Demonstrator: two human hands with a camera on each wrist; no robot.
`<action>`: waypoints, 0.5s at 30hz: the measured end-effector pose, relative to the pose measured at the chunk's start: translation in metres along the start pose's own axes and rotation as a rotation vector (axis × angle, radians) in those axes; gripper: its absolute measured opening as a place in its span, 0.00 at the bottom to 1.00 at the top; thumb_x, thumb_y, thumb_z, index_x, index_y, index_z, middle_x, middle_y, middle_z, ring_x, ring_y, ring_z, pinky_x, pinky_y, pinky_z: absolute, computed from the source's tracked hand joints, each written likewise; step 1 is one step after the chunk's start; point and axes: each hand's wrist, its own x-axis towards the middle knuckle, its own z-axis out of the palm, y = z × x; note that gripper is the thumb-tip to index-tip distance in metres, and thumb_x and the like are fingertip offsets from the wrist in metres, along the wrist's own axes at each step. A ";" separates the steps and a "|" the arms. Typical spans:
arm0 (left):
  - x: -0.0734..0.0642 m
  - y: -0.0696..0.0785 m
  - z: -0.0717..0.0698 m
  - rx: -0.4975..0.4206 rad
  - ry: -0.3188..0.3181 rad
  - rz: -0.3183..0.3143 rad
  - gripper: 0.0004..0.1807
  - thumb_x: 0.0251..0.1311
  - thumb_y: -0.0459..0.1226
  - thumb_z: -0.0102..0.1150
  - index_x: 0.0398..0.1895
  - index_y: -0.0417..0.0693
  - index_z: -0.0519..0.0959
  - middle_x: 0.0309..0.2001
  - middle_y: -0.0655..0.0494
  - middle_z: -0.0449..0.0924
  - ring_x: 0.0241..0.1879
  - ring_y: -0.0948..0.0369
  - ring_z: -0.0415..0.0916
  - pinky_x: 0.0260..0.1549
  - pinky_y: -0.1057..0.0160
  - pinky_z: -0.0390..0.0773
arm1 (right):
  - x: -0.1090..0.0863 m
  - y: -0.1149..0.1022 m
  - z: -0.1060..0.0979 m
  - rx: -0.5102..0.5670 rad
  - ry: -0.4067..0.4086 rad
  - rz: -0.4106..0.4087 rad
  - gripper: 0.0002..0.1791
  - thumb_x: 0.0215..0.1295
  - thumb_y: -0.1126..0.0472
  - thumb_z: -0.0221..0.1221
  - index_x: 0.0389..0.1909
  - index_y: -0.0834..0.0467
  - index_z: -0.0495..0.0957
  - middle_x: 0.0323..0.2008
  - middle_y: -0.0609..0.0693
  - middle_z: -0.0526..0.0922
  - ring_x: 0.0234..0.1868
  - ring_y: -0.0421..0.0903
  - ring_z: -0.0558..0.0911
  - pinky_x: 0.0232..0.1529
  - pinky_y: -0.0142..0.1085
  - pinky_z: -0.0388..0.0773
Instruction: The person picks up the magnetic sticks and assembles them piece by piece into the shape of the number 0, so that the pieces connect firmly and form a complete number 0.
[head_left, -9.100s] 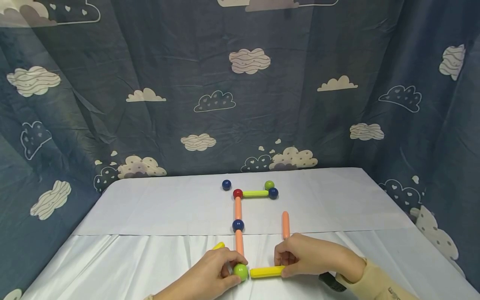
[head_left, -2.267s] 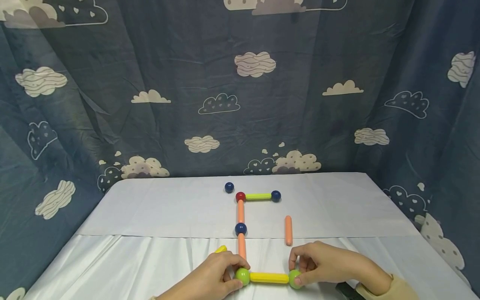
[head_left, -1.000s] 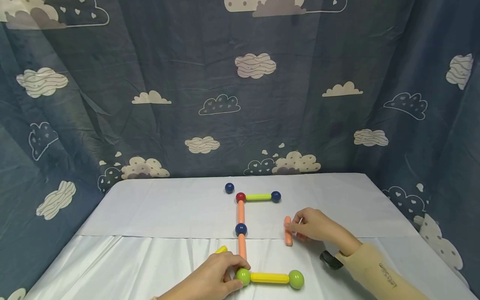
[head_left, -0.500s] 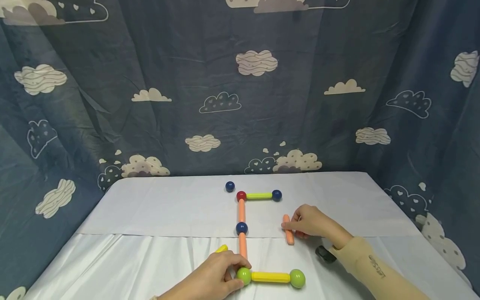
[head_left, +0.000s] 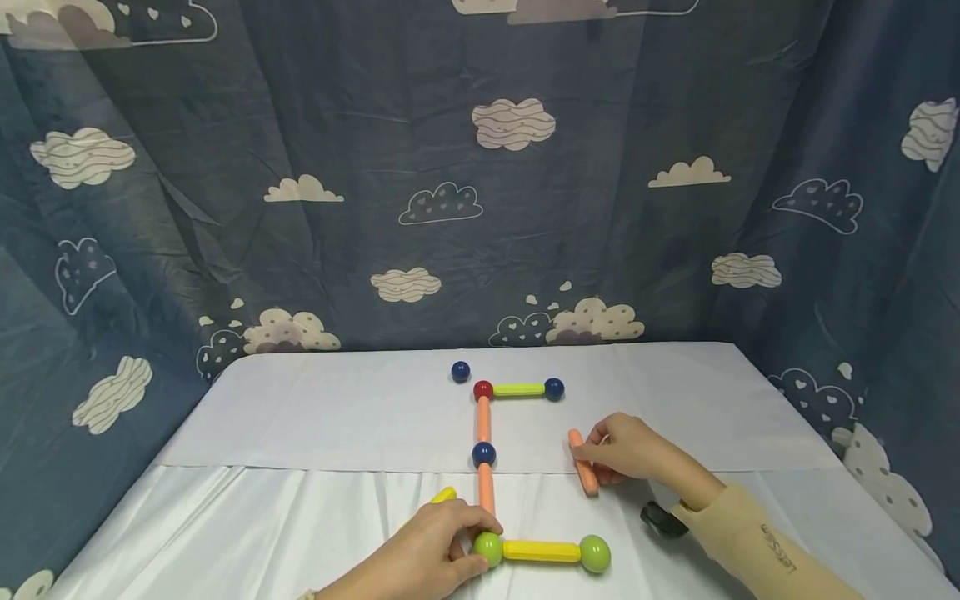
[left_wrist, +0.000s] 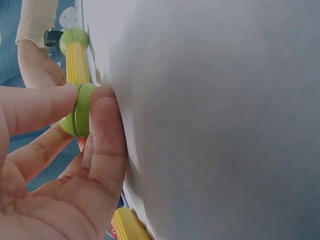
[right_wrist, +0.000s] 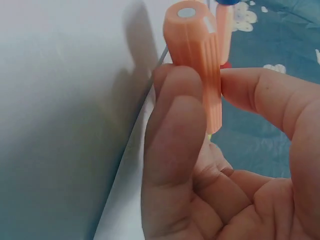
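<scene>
My left hand pinches a green ball between thumb and fingers at the near end of the built shape. From that ball a yellow magnetic rod runs right to a second green ball. An orange rod leads away from the held ball to a blue ball. Farther right, my right hand pinches a loose orange rod, tilted, with its near end facing the right wrist camera. A pale round spot shows on that end.
Beyond the blue ball, another orange rod joins a red ball. A lime rod links it to a blue ball. One loose blue ball lies behind. A yellow rod is partly hidden by my left hand.
My right hand placed a green ball at the yellow rod's right end, then moved up to the loose orange rod and gripped it. The rod has turned slightly. My left hand stays on its ball.
</scene>
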 end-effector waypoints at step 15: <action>0.000 0.002 0.001 0.003 0.008 -0.008 0.16 0.66 0.32 0.73 0.55 0.55 0.86 0.41 0.71 0.80 0.30 0.75 0.72 0.32 0.73 0.78 | -0.025 0.006 0.004 0.151 -0.067 -0.011 0.15 0.73 0.50 0.68 0.36 0.59 0.82 0.20 0.47 0.84 0.21 0.40 0.80 0.26 0.33 0.81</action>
